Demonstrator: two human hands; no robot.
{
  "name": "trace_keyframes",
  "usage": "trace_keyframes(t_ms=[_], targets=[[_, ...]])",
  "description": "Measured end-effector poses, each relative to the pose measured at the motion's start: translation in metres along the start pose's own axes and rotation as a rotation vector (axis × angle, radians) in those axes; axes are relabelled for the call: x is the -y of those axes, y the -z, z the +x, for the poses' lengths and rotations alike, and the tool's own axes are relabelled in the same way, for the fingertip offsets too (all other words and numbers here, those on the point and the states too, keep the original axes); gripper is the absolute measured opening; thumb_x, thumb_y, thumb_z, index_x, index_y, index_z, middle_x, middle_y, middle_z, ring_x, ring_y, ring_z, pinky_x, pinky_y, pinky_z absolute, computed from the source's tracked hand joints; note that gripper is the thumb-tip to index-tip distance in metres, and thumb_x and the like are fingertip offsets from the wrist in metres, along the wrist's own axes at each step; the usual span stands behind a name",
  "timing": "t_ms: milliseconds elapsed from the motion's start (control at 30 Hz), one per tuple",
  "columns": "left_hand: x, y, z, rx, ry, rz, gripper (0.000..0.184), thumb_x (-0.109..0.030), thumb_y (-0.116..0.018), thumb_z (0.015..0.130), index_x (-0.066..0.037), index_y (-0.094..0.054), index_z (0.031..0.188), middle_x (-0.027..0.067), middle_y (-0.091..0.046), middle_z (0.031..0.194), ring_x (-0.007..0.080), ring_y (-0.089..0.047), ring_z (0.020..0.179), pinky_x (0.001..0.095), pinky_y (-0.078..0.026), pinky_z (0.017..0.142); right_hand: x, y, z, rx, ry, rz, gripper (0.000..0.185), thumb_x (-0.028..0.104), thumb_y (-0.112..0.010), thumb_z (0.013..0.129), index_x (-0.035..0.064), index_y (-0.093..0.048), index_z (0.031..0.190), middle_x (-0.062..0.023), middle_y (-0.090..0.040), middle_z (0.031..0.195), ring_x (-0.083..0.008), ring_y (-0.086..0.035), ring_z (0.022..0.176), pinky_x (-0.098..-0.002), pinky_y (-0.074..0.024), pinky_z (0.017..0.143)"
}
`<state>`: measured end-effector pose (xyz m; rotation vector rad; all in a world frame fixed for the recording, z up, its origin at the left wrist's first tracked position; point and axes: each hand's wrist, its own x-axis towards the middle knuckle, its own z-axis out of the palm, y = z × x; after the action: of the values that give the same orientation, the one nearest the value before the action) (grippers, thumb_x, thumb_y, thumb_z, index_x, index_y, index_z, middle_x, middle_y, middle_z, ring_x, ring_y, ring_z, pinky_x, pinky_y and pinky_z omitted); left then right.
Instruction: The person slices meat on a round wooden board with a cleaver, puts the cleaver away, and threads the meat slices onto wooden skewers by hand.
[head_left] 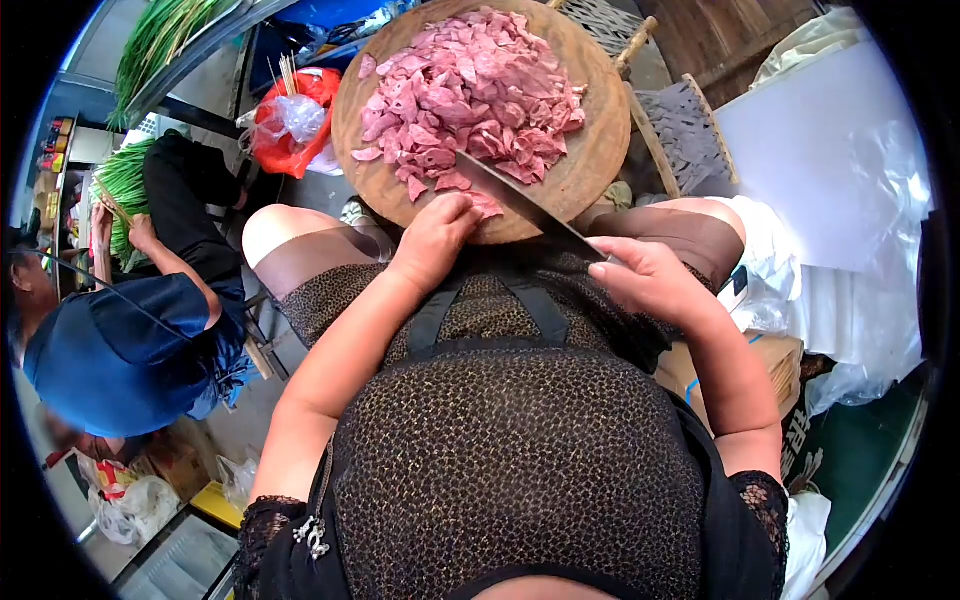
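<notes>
A round wooden chopping board (355, 100) stands in front of my knees, heaped with sliced pink meat (470, 80). My right hand (645, 278) is closed round the handle of a knife (530, 208), whose blade slants up and left over the near part of the board. At the near edge, my left hand (438, 235) has its fingers curled down on a small piece of meat (484, 204), left of the blade. The blade's tip reaches the lower side of the heap.
On the left, a person in blue (120, 350) handles green stalks (125, 190). A red bag (290, 120) with thin sticks stands left of the board. Woven stools (685, 135) are at the right, beside a white panel (820, 150) and a cardboard box (750, 375).
</notes>
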<state>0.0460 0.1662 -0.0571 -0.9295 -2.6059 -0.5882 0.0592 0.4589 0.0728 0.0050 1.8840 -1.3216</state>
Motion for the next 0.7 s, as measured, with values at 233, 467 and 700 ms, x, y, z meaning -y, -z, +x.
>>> trace_keyframes(t_ms=[233,467,700], targets=[[-0.009,-0.006,0.001,-0.002,0.065,-0.100,0.015,-0.010,-0.060,0.076,-0.004,-0.061,0.090,0.0089,-0.056,0.090,0.0268,-0.056,0.079,0.0368,-0.049,0.067,0.004,-0.001,-0.008,0.003,-0.010,-0.184,0.039,0.026,-0.059,0.086,0.0055,-0.056,0.119,-0.0018,-0.061,0.075,-0.0101,-0.055,0.065,-0.0266,-0.0464,0.062],[-0.006,-0.011,-0.004,0.115,0.205,-0.158,0.024,-0.010,-0.060,0.077,-0.005,-0.062,0.100,0.0089,-0.058,0.095,0.0282,-0.057,0.085,0.0370,-0.049,0.073,0.003,-0.002,-0.002,-0.010,0.144,-0.507,0.042,0.028,-0.055,0.087,0.0043,-0.053,0.122,-0.0155,-0.064,0.095,-0.0251,-0.061,0.083,-0.0331,-0.0462,0.077],[-0.005,-0.007,0.003,0.008,0.036,-0.028,0.029,-0.010,-0.056,0.077,-0.007,-0.062,0.106,0.0079,-0.058,0.103,0.0261,-0.056,0.094,0.0350,-0.048,0.083,-0.001,-0.012,0.041,-0.035,0.277,-0.616,0.043,0.037,-0.053,0.086,0.0060,-0.056,0.116,-0.0207,-0.062,0.101,-0.0364,-0.059,0.093,-0.0408,-0.0468,0.081]])
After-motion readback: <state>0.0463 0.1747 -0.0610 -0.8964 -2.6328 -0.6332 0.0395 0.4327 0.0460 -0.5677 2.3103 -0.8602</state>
